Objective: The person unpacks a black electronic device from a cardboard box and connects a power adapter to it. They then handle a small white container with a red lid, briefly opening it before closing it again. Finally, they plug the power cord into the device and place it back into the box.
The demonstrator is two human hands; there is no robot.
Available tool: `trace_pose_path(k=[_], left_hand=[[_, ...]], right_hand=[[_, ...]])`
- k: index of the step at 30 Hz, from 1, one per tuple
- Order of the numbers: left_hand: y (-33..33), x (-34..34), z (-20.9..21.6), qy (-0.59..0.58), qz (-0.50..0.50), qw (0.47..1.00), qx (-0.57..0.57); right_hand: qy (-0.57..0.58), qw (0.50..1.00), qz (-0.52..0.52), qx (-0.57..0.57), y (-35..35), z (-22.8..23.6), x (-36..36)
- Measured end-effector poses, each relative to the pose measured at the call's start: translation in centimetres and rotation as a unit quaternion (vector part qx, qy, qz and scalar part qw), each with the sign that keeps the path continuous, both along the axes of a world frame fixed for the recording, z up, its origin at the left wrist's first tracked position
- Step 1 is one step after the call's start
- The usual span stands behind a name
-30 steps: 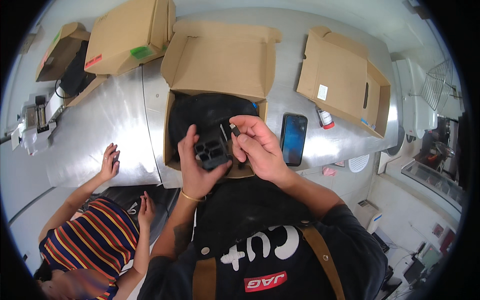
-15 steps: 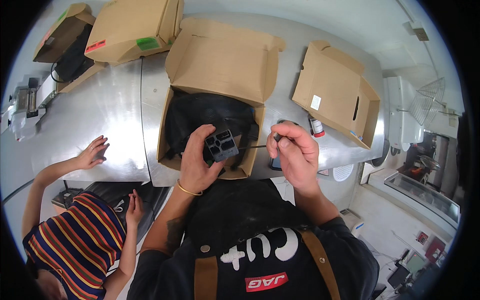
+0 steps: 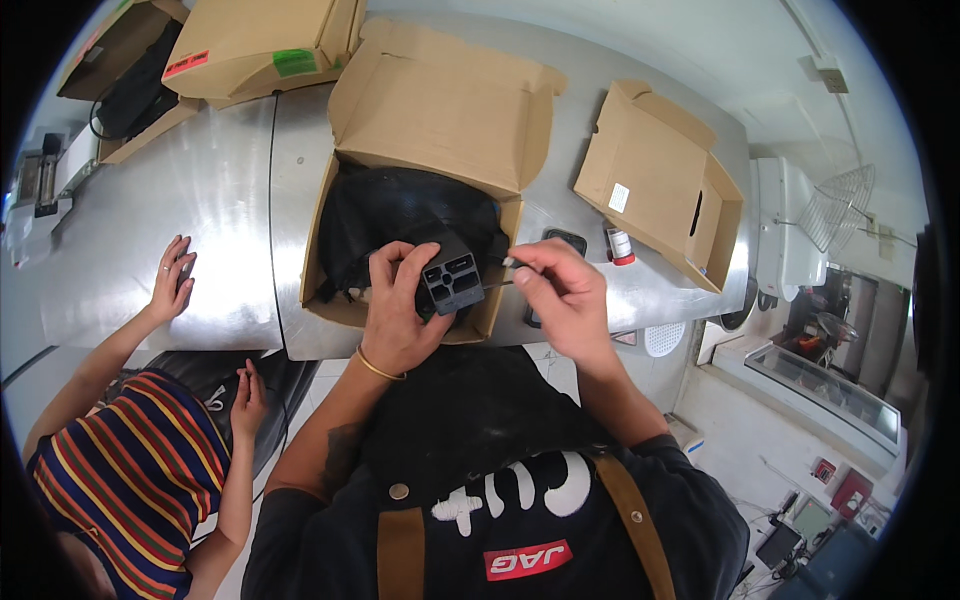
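My left hand (image 3: 400, 300) is closed around a small black block (image 3: 453, 282) with several square openings in its upward face. The block is held over the near part of an open cardboard box (image 3: 313, 270). A dark mesh bag or cloth (image 3: 390, 215) fills much of that box. To the right of the block, my right hand (image 3: 565, 300) pinches a thin dark cable (image 3: 498, 284) that runs to the block's right side. A small pale tip (image 3: 509, 262) shows by its fingertips; I cannot tell what it belongs to.
The metal table (image 3: 190, 260) also carries an open cardboard box (image 3: 650, 165) at the right, a red-and-white small container (image 3: 620, 246) and a dark phone-like object (image 3: 567, 242). More boxes (image 3: 265, 45) stand at the back left. At left, a co-worker's hand (image 3: 175, 280) rests on the table.
My right hand has moved left, closer to the block, and its palm has turned down. The block is slightly re-angled in my left hand. The whole view has shifted a little.
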State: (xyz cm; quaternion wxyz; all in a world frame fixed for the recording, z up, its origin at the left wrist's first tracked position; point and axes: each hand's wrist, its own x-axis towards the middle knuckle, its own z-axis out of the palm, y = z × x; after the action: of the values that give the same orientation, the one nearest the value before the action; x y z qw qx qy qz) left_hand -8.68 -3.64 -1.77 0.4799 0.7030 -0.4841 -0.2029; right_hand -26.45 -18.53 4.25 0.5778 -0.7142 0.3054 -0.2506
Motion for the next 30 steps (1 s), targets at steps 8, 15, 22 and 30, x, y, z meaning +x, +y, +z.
trace_pose_path(k=[8, 15, 22, 30], left_hand=[[-0.5, 0.1, -0.6, 0.006, -0.008, 1.0, 0.007], [-1.2, 0.3, 0.5, -0.053, -0.018, 0.998, 0.027], [-2.8, -0.5, 1.7, -0.068, -0.036, 0.995, 0.06], [-3.5, 0.1, 1.1, -0.07, -0.049, 0.995, 0.058]], right_hand=[[0.034, 0.997, -0.027, -0.064, 1.0, 0.6, 1.4], [0.014, 0.998, -0.055, -0.009, 1.4, -1.4, 0.1], [-0.008, 0.986, -0.159, 0.055, 2.2, -2.9, -0.8], [-0.129, 0.977, -0.117, 0.126, 2.6, -3.3, -1.1]])
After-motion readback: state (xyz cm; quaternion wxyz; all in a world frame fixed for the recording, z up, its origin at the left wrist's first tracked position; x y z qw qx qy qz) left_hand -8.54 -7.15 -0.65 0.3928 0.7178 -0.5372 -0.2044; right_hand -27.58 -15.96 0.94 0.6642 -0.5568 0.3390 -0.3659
